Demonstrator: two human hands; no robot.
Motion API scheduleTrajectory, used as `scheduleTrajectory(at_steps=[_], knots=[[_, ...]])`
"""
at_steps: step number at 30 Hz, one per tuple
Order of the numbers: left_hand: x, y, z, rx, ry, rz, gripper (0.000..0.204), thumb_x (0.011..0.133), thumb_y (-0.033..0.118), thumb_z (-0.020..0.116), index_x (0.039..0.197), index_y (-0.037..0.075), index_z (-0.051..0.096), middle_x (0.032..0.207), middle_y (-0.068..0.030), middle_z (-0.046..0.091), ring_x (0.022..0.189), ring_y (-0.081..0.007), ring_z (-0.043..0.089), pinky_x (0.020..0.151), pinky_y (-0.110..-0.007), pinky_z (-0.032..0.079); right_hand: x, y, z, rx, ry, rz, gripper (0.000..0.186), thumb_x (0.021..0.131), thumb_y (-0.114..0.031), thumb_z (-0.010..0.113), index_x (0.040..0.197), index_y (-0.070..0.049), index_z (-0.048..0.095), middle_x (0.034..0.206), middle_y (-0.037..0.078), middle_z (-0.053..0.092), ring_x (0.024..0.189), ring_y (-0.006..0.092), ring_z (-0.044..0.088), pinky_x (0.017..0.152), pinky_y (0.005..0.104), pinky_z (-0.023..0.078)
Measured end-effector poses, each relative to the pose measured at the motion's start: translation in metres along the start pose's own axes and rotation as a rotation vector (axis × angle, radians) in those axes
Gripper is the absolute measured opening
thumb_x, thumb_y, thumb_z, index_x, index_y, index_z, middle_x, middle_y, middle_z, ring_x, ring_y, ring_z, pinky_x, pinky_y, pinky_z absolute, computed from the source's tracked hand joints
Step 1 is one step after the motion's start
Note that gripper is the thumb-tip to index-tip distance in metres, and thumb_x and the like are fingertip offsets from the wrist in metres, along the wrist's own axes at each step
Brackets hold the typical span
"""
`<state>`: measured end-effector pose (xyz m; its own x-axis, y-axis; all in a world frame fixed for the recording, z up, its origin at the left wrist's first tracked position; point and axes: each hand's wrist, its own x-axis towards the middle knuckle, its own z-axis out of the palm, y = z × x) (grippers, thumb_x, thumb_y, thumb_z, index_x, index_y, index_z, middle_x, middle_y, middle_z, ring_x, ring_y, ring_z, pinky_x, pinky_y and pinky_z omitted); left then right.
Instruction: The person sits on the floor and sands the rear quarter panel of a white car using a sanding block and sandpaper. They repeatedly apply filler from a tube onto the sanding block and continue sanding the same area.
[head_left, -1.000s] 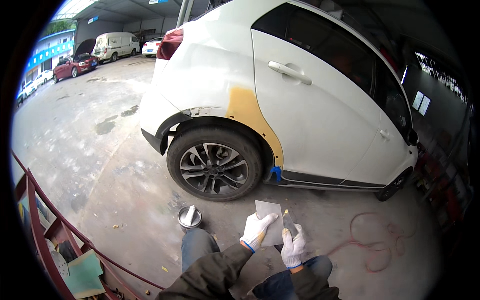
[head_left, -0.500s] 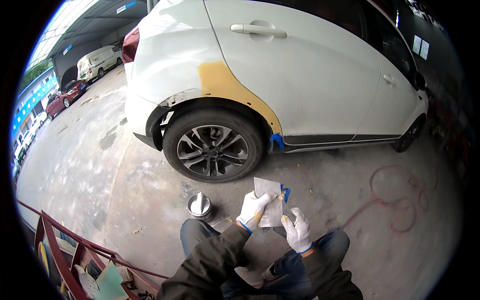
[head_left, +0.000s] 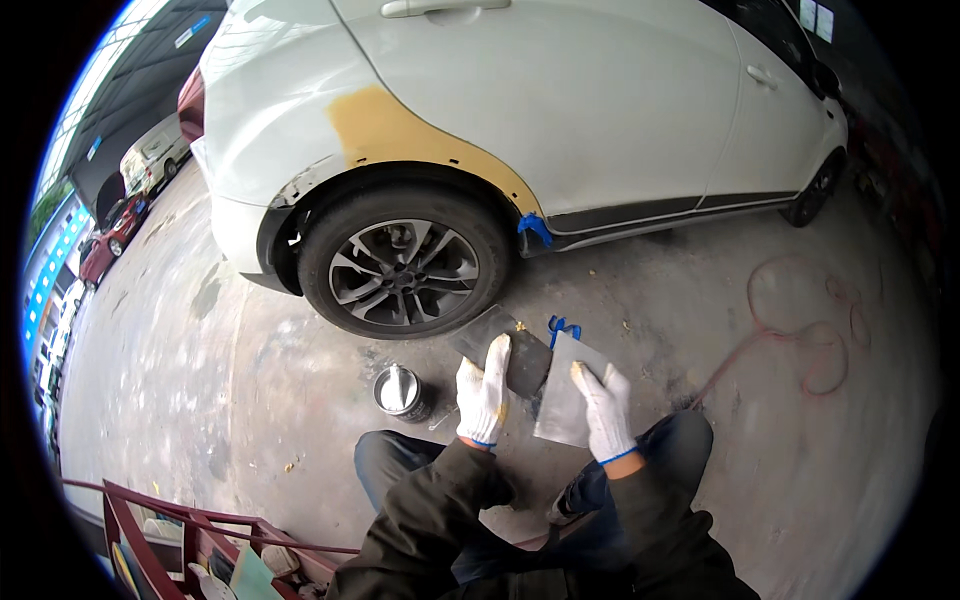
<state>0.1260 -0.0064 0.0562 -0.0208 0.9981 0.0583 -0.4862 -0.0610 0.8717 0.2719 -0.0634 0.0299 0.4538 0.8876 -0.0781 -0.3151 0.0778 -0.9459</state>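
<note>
My left hand (head_left: pixel 483 392), in a white knitted glove, grips a dark grey flat putty spreader (head_left: pixel 530 366) by its near side. A small yellow putty dab (head_left: pixel 520 326) sits on the spreader's far edge. My right hand (head_left: pixel 606 408), gloved likewise, pinches a light grey rectangular plate (head_left: pixel 567 400), thumb on its face. A crumpled blue strip (head_left: pixel 565 327) shows just beyond the plate; whether it touches it I cannot tell. In front stands a white car (head_left: pixel 590 110) with a yellow filler patch (head_left: pixel 385 130) over its rear wheel arch.
An open can (head_left: pixel 401 391) stands on the floor left of my hands. Behind it is the rear wheel (head_left: pixel 405 270). Blue tape (head_left: pixel 535 229) hangs at the arch's lower end. A red hose (head_left: pixel 765 330) lies right; a dark red rack (head_left: pixel 165 520) with sheets and tools stands lower left.
The overlapping plates have come apart, side by side. The light plate, at my left hand before, is now in my right; my left holds the dark spreader. The view has shifted.
</note>
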Motion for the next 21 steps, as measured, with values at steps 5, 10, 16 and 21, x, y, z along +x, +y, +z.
scheduleTrajectory(at_steps=[5,10,16,21], knots=[[-0.02,-0.019,-0.006,0.512,-0.071,-0.029,0.03,0.087,0.009,0.073,0.114,-0.001,0.063,0.107,-0.0068,0.071,0.094,-0.014,0.065,0.084,-0.029,0.052,-0.003,0.018,0.015,-0.03,-0.009,-0.02,0.025,0.092,-0.01,0.065,0.112,0.005,0.067,0.102,0.007,0.07,0.089,0.0115,0.063,0.081,0.0262,0.051],[-0.029,-0.026,-0.025,0.662,-0.261,-0.007,0.027,0.09,0.013,0.071,0.111,-0.004,0.064,0.102,-0.0078,0.072,0.087,-0.0107,0.064,0.078,-0.028,0.053,-0.007,0.021,0.016,-0.181,-0.1,-0.077,0.027,0.093,-0.004,0.059,0.117,0.006,0.066,0.113,0.014,0.07,0.101,0.016,0.065,0.09,0.0283,0.05],[-0.024,-0.02,-0.038,0.891,-0.524,-0.069,0.039,0.098,0.035,0.059,0.107,-0.003,0.063,0.084,-0.0176,0.069,0.077,-0.0158,0.066,0.072,-0.035,0.053,0.0,0.028,0.007,-0.157,-0.09,-0.091,0.023,0.089,-0.007,0.064,0.107,0.006,0.069,0.101,0.013,0.072,0.091,0.0166,0.067,0.083,0.0306,0.053],[-0.031,-0.029,-0.043,0.997,-0.505,-0.059,0.052,0.097,0.046,0.057,0.09,-0.005,0.063,0.07,-0.0211,0.064,0.066,-0.0323,0.065,0.062,-0.04,0.05,0.016,0.025,-0.009,-0.171,0.035,-0.154,0.022,0.09,-0.008,0.064,0.108,0.004,0.067,0.105,0.01,0.07,0.095,0.0157,0.064,0.087,0.0291,0.05]])
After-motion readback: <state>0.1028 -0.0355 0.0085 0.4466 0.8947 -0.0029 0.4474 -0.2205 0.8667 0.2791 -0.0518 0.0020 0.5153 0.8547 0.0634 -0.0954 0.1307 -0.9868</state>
